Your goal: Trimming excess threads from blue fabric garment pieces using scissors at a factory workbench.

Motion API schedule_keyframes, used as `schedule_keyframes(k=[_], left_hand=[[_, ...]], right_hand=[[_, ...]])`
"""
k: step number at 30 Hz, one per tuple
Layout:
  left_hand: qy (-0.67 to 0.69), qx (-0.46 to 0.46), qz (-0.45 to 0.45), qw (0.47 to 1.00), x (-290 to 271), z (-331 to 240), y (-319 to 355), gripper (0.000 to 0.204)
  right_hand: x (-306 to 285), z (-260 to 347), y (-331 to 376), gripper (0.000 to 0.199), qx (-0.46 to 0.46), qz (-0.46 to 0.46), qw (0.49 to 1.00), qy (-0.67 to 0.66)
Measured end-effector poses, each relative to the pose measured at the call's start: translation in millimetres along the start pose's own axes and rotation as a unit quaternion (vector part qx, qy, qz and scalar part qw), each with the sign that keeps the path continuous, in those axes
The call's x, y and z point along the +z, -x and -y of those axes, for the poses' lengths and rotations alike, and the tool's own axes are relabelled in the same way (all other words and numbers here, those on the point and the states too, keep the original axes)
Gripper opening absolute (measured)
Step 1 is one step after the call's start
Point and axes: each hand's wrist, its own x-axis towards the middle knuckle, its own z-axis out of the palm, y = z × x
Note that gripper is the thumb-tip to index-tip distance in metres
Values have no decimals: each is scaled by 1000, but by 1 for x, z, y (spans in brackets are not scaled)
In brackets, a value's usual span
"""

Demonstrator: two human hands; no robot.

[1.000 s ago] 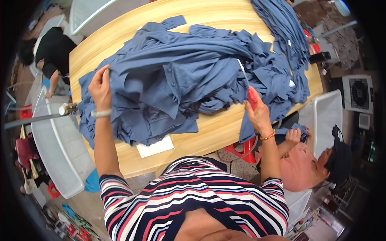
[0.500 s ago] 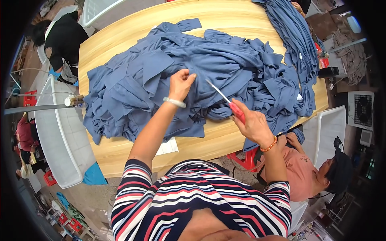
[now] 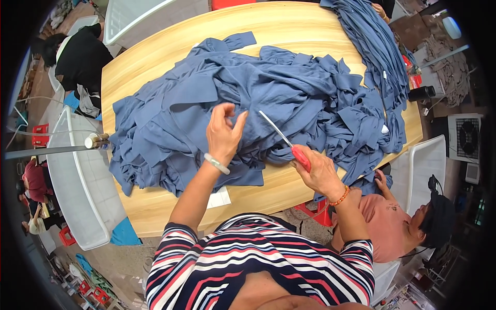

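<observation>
A wide heap of blue-grey garments [image 3: 170,124] covers most of the wooden table [image 3: 289,20] in front of me. My left hand [image 3: 223,135], with a pale bangle at its wrist, hovers over the near middle of the heap. Its thumb and fingers stand apart with nothing between them. To the right, my right hand [image 3: 319,173] is closed round the red handle of a tool [image 3: 301,158]. A long, thin metal shaft points from it up and left, over the cloth. Whether the shaft is one piece or two blades cannot be made out.
More blue garments [image 3: 369,39] lie lengthwise along the table's far right. White bins [image 3: 77,175] stand at the left and back. A person in pink [image 3: 380,222] sits close at my right, by a red stool [image 3: 315,209]. Someone in black [image 3: 82,59] bends at the far left.
My left hand has moved down and slightly left, and its fingers have spread from a closed pose. My right hand with the red-handled tool has shifted slightly down and left.
</observation>
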Motion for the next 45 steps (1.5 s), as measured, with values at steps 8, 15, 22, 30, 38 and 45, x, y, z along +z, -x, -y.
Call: schedule_keyframes(k=[8,15,22,30,38,45], left_hand=[[-186,-150,-54,969,39,63,-83,61],[534,-232,-64,811,20,79,-67,11],[665,-173,8,726,14,86,-46,20],[656,-184,27,732,19,92,-41,13],[626,-201,3,754,17,90,-44,11],[405,21,74,911,-10,2,-18,25]], right_hand=[[-4,5,-10,39,19,10,1000,7],[-11,2,-17,37,23,30,999,27],[-17,34,-57,38,1,113,989,93],[2,61,-113,34,-59,125,982,132],[-10,48,-58,30,8,158,982,104],[34,14,-17,34,-22,206,976,71]])
